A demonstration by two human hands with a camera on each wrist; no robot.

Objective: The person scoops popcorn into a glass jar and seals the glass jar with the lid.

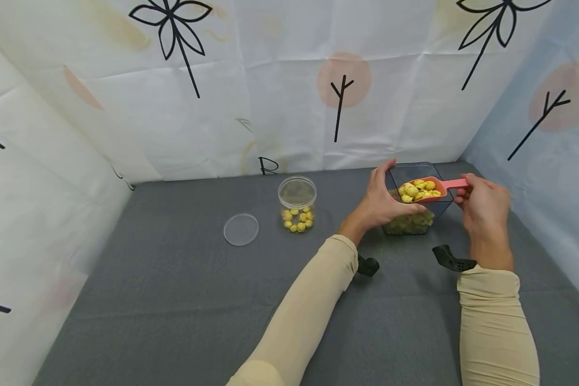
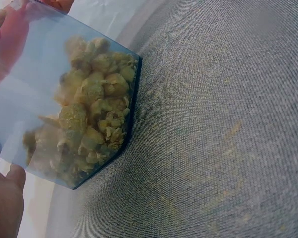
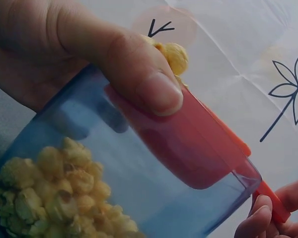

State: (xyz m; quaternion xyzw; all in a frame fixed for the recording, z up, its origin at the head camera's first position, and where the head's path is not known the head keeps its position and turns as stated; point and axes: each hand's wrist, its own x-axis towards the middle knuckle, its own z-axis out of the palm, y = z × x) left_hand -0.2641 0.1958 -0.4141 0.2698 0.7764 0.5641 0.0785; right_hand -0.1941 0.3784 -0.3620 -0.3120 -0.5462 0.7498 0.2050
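Observation:
A clear bluish rectangular container [image 1: 415, 170] stands tilted toward the right of the table, with popcorn [image 2: 94, 109] in its lower part. My left hand [image 1: 380, 199] grips it from the left, the thumb [image 3: 156, 94] along the near wall and fingers on the far side. In my right hand [image 1: 486, 206] is the handle of a pinkish-red scoop [image 1: 443, 185], pinched between thumb and fingers. Yellow popcorn [image 1: 417, 189] heaps the scoop, which sits at the container's mouth. Through the wall, the scoop's underside shows in the right wrist view.
Left of the container stands a clear round jar [image 1: 297, 194], open at the top, with yellow popcorn at its bottom. Its round clear lid [image 1: 241, 229] lies flat beside it on the grey tablecloth [image 1: 173, 279]. Patterned white cloth [image 1: 280, 107] hangs behind the table.

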